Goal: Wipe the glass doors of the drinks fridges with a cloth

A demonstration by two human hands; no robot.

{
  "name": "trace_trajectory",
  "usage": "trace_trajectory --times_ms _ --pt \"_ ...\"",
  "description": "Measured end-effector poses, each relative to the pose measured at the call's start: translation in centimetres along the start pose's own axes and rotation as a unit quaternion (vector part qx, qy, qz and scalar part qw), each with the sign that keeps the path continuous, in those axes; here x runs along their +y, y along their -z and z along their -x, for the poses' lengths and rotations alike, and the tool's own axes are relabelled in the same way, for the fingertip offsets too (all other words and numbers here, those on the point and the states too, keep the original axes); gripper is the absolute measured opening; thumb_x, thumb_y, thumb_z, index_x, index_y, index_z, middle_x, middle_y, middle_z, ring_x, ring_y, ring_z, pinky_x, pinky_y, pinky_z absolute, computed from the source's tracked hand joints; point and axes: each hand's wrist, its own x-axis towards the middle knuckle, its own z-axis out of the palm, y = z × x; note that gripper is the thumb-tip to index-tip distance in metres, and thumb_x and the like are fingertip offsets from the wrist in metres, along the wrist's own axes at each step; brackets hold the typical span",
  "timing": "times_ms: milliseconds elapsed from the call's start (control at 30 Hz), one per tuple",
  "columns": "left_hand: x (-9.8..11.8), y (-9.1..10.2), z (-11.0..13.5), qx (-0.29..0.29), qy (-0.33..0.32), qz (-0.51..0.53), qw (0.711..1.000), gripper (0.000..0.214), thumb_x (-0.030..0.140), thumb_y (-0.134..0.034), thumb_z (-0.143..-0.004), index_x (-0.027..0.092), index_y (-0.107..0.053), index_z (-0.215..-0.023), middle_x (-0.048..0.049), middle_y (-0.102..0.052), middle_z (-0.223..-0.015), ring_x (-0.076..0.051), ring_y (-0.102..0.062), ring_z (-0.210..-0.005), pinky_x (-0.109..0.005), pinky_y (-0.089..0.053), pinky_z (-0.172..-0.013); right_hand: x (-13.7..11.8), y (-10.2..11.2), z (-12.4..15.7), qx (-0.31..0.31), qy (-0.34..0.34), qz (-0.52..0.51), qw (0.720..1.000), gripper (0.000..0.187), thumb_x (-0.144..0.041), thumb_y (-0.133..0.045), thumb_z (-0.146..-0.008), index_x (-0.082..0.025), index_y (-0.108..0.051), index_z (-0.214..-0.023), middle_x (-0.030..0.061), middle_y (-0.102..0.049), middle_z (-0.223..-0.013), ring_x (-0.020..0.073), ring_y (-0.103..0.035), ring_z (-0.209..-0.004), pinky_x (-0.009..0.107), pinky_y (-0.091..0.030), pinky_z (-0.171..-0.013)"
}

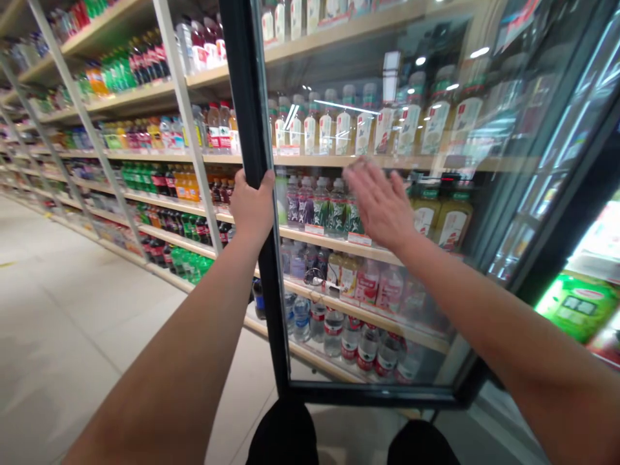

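A glass cooler door [368,310] with a black frame [252,129] stands swung out in front of me. My left hand [252,210] is wrapped round the frame's free edge at mid height. My right hand [380,203] lies flat against the glass with its fingers stretched out and slightly blurred. Through the glass I see shelves of bottled drinks [334,210].
Long open shelves of soft drink bottles [159,181] run away to the left along a pale tiled aisle floor [62,323]. Another cooler with green packages [578,310] stands at the right behind the door's hinge side. My dark shoes [285,433] show at the bottom.
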Motion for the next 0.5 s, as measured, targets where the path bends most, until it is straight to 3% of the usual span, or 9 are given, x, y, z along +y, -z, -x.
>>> trace_trajectory --times_ms 67,100,167,233,300,333,400,467,500 --pt "0.0 0.0 0.1 0.002 -0.003 0.004 1.000 0.043 0.058 -0.053 -0.092 0.024 -0.059 -0.118 -0.0128 -0.072 -0.117 -0.035 -0.065 -0.119 -0.050 -0.049 -0.108 0.4 0.1 -0.8 0.043 -0.065 -0.006 0.997 0.068 -0.022 -0.034 -0.104 -0.029 -0.005 -0.165 0.0019 -0.027 -0.170 0.0261 -0.020 -0.158 0.058 -0.013 -0.131" --pt "0.1 0.0 0.1 0.005 -0.007 0.007 1.000 0.044 0.058 -0.053 -0.092 0.024 -0.059 -0.118 -0.0131 -0.072 -0.117 -0.035 -0.065 -0.120 -0.049 -0.049 -0.108 -0.1 -0.2 -0.3 0.044 -0.060 -0.010 0.997 0.069 -0.022 -0.034 -0.104 -0.029 -0.003 -0.165 0.0019 -0.028 -0.170 0.0257 -0.020 -0.158 0.057 -0.015 -0.130" --pt "0.1 0.1 0.2 0.009 -0.014 0.012 1.000 0.045 0.059 -0.053 -0.091 0.023 -0.060 -0.118 -0.0132 -0.072 -0.118 -0.034 -0.065 -0.120 -0.048 -0.049 -0.108 -1.9 -1.0 1.7 -0.007 0.032 -0.027 0.999 0.073 -0.017 -0.035 -0.102 -0.030 -0.001 -0.165 -0.0003 -0.029 -0.169 0.0206 -0.022 -0.158 0.050 -0.019 -0.131" --pt "0.2 0.2 0.3 0.007 -0.016 0.017 1.000 0.046 0.060 -0.052 -0.091 0.024 -0.061 -0.118 -0.0134 -0.072 -0.118 -0.034 -0.065 -0.119 -0.048 -0.050 -0.108 -3.3 -1.4 3.6 -0.089 0.182 -0.061 0.977 0.077 -0.014 -0.037 -0.100 -0.028 0.003 -0.164 -0.0019 -0.032 -0.167 0.0128 -0.028 -0.155 0.039 -0.022 -0.131" --pt "0.3 0.4 0.4 -0.001 -0.015 0.020 1.000 0.049 0.062 -0.051 -0.091 0.024 -0.060 -0.119 -0.0141 -0.072 -0.118 -0.035 -0.065 -0.118 -0.049 -0.050 -0.107 -2.9 -0.8 3.7 -0.117 0.227 -0.062 0.965 0.079 -0.014 -0.042 -0.099 -0.029 0.001 -0.164 -0.0021 -0.033 -0.167 0.0116 -0.028 -0.155 0.038 -0.019 -0.131" --pt "0.4 0.5 0.5 -0.003 -0.013 0.021 1.000 0.050 0.063 -0.050 -0.090 0.024 -0.060 -0.119 -0.0144 -0.072 -0.118 -0.035 -0.065 -0.118 -0.049 -0.050 -0.107 -2.1 -0.2 3.0 -0.109 0.194 -0.050 0.974 0.079 -0.015 -0.043 -0.098 -0.031 -0.002 -0.165 -0.0016 -0.032 -0.167 0.0138 -0.025 -0.156 0.043 -0.016 -0.132" --pt "0.4 0.6 0.6 -0.002 -0.009 0.022 1.000 0.052 0.066 -0.050 -0.090 0.024 -0.061 -0.119 -0.0145 -0.072 -0.118 -0.036 -0.065 -0.118 -0.050 -0.049 -0.108 0.0 1.0 0.9 -0.050 0.055 -0.025 0.997 0.073 -0.016 -0.039 -0.100 -0.035 -0.010 -0.164 -0.0025 -0.028 -0.169 0.0195 -0.017 -0.159 0.053 -0.011 -0.132" --pt "0.5 0.6 0.6 0.003 -0.009 0.025 1.000 0.052 0.067 -0.050 -0.089 0.025 -0.061 -0.118 -0.0139 -0.072 -0.118 -0.036 -0.064 -0.119 -0.050 -0.049 -0.109 1.2 1.5 -0.6 0.008 -0.047 -0.025 0.999 0.067 -0.019 -0.033 -0.102 -0.030 -0.011 -0.165 0.0006 -0.023 -0.171 0.0243 -0.011 -0.160 0.059 -0.009 -0.131" --pt "0.5 0.6 0.7 0.006 -0.009 0.027 1.000 0.051 0.067 -0.050 -0.089 0.026 -0.061 -0.117 -0.0133 -0.073 -0.117 -0.035 -0.064 -0.119 -0.049 -0.048 -0.109 1.2 1.4 -0.6 0.025 -0.064 -0.024 0.997 0.066 -0.021 -0.032 -0.103 -0.027 -0.013 -0.165 0.0023 -0.023 -0.171 0.0242 -0.009 -0.160 0.058 -0.009 -0.131"
